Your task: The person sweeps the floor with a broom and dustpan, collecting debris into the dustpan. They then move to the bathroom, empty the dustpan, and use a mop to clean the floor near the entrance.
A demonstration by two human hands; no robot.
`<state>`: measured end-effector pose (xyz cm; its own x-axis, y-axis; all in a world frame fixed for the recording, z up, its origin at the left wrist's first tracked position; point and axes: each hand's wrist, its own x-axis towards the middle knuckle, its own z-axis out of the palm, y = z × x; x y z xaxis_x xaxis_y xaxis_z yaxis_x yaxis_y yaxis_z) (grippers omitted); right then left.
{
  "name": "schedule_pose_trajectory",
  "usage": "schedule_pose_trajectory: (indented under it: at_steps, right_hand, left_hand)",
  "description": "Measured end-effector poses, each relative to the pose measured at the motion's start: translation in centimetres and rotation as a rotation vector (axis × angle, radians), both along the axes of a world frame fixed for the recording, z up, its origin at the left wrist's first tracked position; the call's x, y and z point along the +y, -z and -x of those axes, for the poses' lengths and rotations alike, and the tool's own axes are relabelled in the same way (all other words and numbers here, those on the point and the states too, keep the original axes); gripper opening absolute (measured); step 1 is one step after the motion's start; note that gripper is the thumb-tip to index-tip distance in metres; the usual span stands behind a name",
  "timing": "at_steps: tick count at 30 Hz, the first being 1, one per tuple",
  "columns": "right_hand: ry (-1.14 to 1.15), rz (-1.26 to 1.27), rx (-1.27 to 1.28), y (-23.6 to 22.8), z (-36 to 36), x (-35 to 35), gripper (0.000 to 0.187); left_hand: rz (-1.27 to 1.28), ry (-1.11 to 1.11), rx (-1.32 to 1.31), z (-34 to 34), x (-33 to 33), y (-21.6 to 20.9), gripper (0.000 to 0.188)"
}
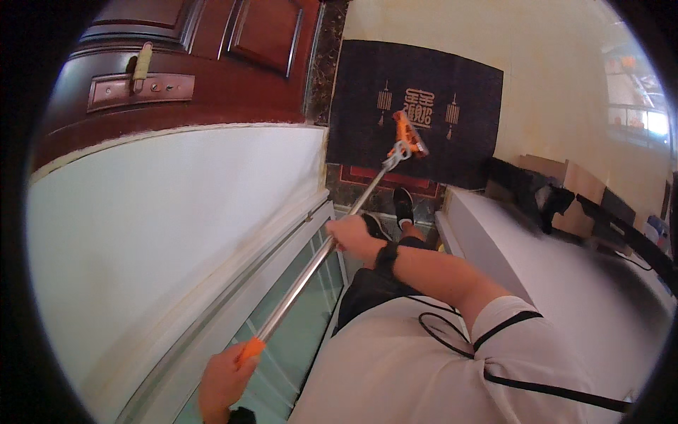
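A long metal-poled mop (296,290) runs slantwise from the lower left up to the doorway, gripped in both hands. Lowest on it, my left hand (223,381) is closed around the pole's end, by an orange grip sleeve (251,349). Farther along, my right hand (355,237) wraps the bare pole, a dark band on its wrist. At the far end, the orange mop head (408,134) with a grey bracket (398,154) is over the dark doormat (357,92); whether it touches the mat I cannot tell.
A dark red panelled door (240,92) with a covered handle (141,67) stands at upper left, beside a white wall (176,212). My feet in black shoes (403,205) stand near the threshold. On the right are a white surface (537,268), cardboard boxes (575,187) and dark items.
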<state>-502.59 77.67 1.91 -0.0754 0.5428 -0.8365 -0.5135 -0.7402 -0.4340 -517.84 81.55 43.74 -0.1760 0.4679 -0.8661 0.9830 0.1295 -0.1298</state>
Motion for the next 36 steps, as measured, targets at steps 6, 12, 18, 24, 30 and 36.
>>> schedule_pose_trajectory:
  at_steps: [6,12,18,24,30,36]
  right_hand:
    - [-0.754,-0.216,-0.409,8.4,-9.3,0.3,0.021]
    - [-0.959,-0.746,-0.699,12.6,-0.9,-2.3,0.013]
    - [-1.059,-0.314,-0.095,7.2,11.9,-6.0,0.022]
    - [-1.111,-0.897,-0.608,6.1,11.9,-6.6,0.01]
    - [-1.24,-1.369,-1.126,13.0,7.9,0.5,0.007]
    - [-1.491,-1.142,-1.047,17.5,13.6,-5.1,0.01]
  left_hand:
    - [0.039,-0.088,-0.247,-0.9,-4.1,12.5,0.034]
    - [0.051,-0.049,-0.11,5.0,-8.6,13.1,0.035]
    - [-0.001,-0.289,-0.067,12.0,-16.0,7.4,0.035]
    - [0.111,-0.677,-0.097,14.0,-18.1,6.1,0.039]
    - [0.103,-0.999,-0.393,13.0,-17.3,15.8,0.035]
    - [0.112,-0.712,-0.22,17.8,-23.7,21.1,0.042]
